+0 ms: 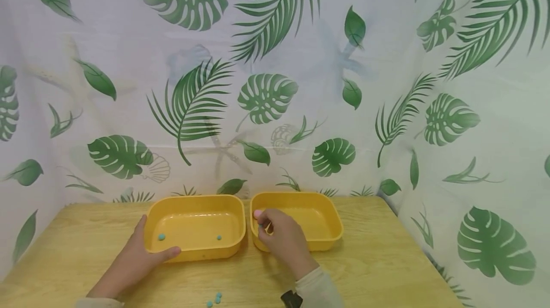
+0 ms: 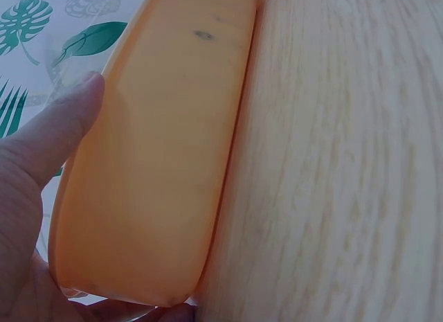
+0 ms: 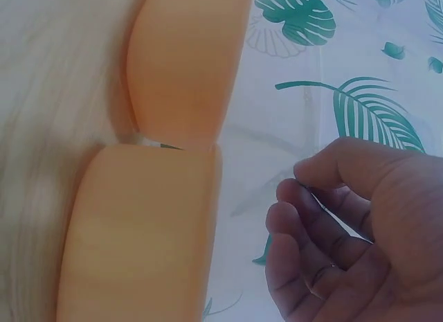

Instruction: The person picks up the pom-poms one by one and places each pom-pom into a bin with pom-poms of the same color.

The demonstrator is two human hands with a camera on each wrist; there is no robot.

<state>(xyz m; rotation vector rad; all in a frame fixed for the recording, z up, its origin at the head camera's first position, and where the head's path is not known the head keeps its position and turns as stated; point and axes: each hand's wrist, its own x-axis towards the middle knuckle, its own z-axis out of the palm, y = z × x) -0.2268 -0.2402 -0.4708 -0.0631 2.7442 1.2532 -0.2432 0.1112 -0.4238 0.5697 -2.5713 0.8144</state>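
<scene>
My left hand holds the left yellow bin by its near left corner. The thumb lies over the front rim, and the fingers lie along the left end, partly hidden behind the wall in the left wrist view. Two small blue balls lie apart inside that bin. Over the left end of the right yellow bin, my right hand has thumb and index fingertips together, with a small blue ball showing between them. A pink ball appears just beyond those fingertips.
Several small blue balls lie on the wooden table near its front edge, between the forearms. Both bins stand side by side with a narrow gap. A leaf-patterned cloth rises behind the table and along its sides.
</scene>
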